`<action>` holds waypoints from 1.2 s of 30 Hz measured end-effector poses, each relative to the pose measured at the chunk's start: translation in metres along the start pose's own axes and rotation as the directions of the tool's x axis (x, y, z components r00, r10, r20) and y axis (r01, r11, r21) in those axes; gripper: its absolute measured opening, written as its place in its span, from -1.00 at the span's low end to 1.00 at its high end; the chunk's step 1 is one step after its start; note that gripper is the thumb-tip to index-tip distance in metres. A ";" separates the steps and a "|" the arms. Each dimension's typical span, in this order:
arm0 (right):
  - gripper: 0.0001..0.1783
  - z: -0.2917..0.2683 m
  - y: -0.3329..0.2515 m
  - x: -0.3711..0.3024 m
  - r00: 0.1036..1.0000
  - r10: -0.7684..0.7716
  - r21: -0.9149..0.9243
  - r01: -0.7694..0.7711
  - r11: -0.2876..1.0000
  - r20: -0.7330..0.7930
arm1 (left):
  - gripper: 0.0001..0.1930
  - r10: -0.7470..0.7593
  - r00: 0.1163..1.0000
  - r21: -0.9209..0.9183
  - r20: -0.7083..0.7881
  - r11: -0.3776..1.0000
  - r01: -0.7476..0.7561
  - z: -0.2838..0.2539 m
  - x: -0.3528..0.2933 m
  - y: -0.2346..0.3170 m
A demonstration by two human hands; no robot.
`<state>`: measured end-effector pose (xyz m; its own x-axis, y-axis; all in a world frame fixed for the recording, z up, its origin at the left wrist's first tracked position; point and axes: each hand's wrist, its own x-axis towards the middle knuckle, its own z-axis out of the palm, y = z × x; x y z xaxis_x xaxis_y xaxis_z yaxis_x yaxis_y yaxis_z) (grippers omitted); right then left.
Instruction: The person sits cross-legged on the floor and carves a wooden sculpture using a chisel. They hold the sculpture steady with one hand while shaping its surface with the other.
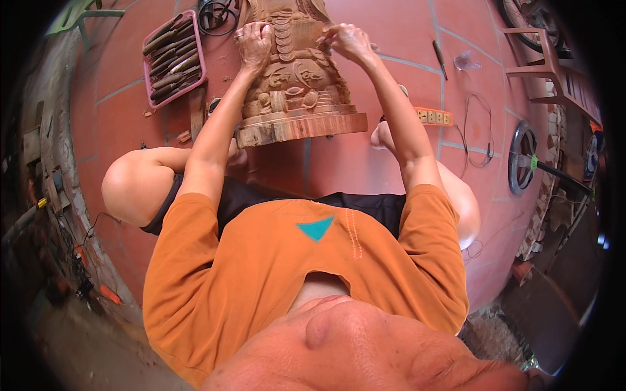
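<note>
floor: my red tiled floor point(391, 150) | on it: wooden carving point(297, 85), pink tray of chisels point(173, 58), orange power strip point(433, 116), coiled cable point(217, 16)

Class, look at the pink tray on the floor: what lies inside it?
The pink tray holds a row of long carving tools with dark and wooden handles, lying side by side. The tray's bottom beneath them is mostly covered, so anything under them cannot be seen.

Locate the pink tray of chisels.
Head view, upper left: the pink tray lies on the red tiled floor, left of the wooden carving and the left hand.
</note>
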<state>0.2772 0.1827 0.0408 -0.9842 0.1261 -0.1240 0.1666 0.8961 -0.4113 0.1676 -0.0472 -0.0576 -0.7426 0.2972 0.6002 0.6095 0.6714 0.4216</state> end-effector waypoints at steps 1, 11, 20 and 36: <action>-0.80 0.000 0.009 0.001 0.995 0.006 0.000 -0.006 1.000 -0.101 | -0.79 0.017 1.000 -0.004 0.005 1.000 -0.017 0.003 0.001 0.001; -0.83 0.023 -0.004 -0.002 0.982 0.028 0.027 -0.023 0.999 -0.187 | -0.82 -0.014 1.000 -0.073 0.010 0.997 0.015 0.005 -0.001 -0.005; -0.82 0.003 0.007 -0.007 0.989 0.151 0.253 -0.146 0.956 0.003 | -0.79 -0.004 1.000 -0.031 0.015 1.000 0.004 -0.002 0.000 0.004; -0.82 0.019 0.017 -0.002 0.992 0.076 0.358 -0.107 0.927 0.101 | -0.80 0.001 1.000 -0.011 -0.010 1.000 -0.001 0.006 -0.002 -0.009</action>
<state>0.2832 0.1897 0.0168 -0.9577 0.1500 -0.2457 0.2816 0.6650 -0.6917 0.1618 -0.0497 -0.0665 -0.7392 0.2914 0.6072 0.6133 0.6638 0.4280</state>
